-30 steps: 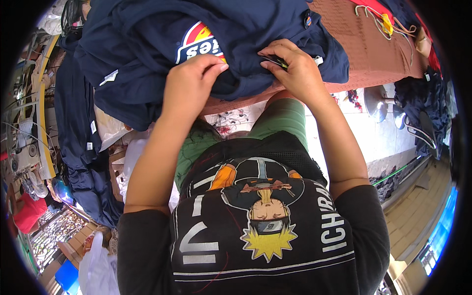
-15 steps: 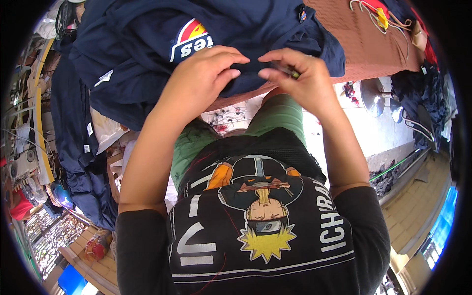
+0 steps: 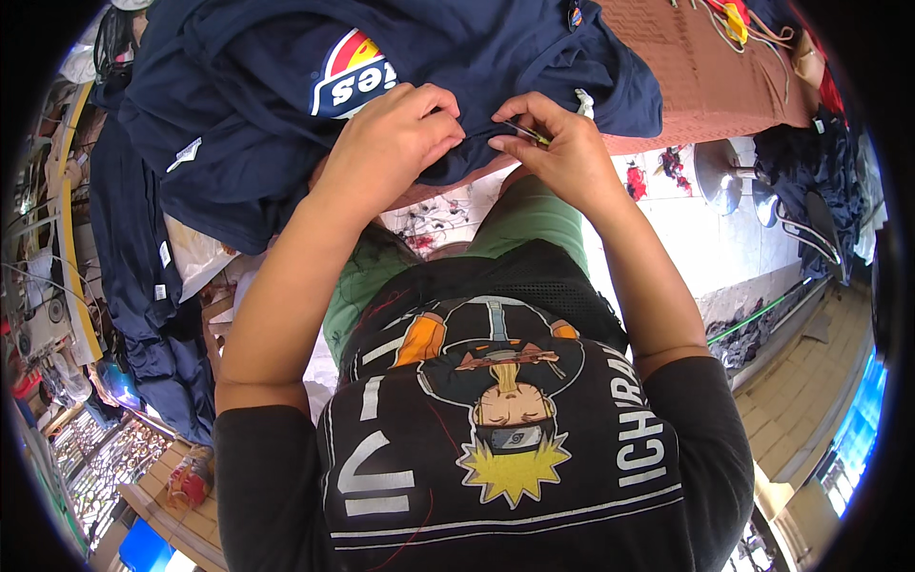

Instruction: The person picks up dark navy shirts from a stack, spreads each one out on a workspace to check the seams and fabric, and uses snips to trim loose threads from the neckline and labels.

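A dark navy garment (image 3: 257, 86) with a red, yellow and white print lies bunched over the table's near edge. My left hand (image 3: 396, 138) is closed at the garment's near edge, with thumb and fingertips pinching its fabric. Just to the right, my right hand (image 3: 562, 148) is closed around what look like small thread snips (image 3: 530, 132), slim, with a metal tip and a yellow-green part. Their tip points left, toward the fabric by my left fingertips. A small white tag (image 3: 584, 103) shows on the garment beyond my right hand.
A reddish-brown cloth (image 3: 696, 71) covers the table, with cords and a yellow-red item (image 3: 736, 24) at its far right. Dark clothes (image 3: 143, 267) hang at the left. A round metal stand base (image 3: 720, 176) and thread scraps (image 3: 434, 219) are on the floor.
My left fingers have closed in on the garment's edge. The snips have turned clearer into view between my right fingers, and the white tag now shows. The view has shifted slightly.
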Available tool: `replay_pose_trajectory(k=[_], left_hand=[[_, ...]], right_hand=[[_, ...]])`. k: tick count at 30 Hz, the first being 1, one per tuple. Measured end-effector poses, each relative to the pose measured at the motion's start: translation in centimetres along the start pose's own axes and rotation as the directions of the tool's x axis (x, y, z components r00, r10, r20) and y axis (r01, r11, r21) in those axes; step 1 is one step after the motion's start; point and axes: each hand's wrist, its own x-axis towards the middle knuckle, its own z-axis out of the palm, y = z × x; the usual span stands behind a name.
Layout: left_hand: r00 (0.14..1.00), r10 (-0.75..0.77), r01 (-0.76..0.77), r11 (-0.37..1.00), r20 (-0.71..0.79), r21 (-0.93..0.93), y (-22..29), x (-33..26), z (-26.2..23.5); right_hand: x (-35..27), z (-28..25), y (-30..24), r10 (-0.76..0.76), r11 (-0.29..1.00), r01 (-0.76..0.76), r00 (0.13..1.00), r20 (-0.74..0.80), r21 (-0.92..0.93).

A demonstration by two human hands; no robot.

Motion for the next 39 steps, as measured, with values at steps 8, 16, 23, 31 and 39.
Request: replay_pose_trajectory(k=[8,16,23,31,39], left_hand=[[0.870,-0.419,0.493,0.704,0.262,-0.511,1.1,1.2,-1.2],[0.727,-0.524,0.619,0.221,0.444,-0.754,2.8,2.0,-2.2],[0.876,-0.420,0.419,0.414,0.238,-0.808,4.1,0.6,-1.3],[0.914,-0.385,0.338,0.544,0.130,-0.768,4.6,0.0,-1.0],[0.978,-0.205,0.199,0.882,0.032,-0.428,4.5,0.3,-5.9]], right_hand=[[-0.1,0.2,0.1,-0.040,0.997,0.044,0.998,-0.055,0.071],[-0.1,0.0,-1.1,-0.166,0.985,0.154,0.972,-0.166,-0.083],[-0.9,-1.0,-2.1,-0.307,0.949,0.283,0.930,-0.203,-0.138],[-1.9,-2.4,-4.6,-0.384,0.909,0.346,0.912,-0.147,-0.231],[-0.8,-2.1,-3.5,-0.403,0.875,0.320,0.897,-0.183,-0.363]])
